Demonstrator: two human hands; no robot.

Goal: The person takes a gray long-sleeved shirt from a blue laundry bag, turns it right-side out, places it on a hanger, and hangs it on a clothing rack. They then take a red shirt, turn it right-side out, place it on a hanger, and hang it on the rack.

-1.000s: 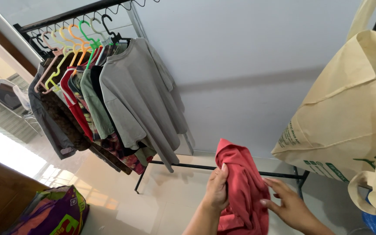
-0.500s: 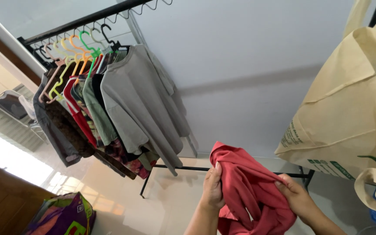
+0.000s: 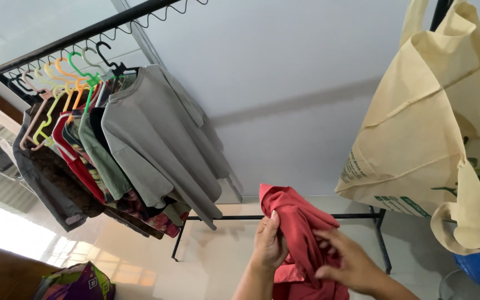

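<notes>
Two hands on one bunched red cotton garment (image 3: 298, 233), held up low in front of the black metal clothes rack (image 3: 84, 25). Left hand (image 3: 269, 244) pinches its edge, right hand (image 3: 346, 264) grips the folds. Loose bottom half could slip floorward.
</notes>
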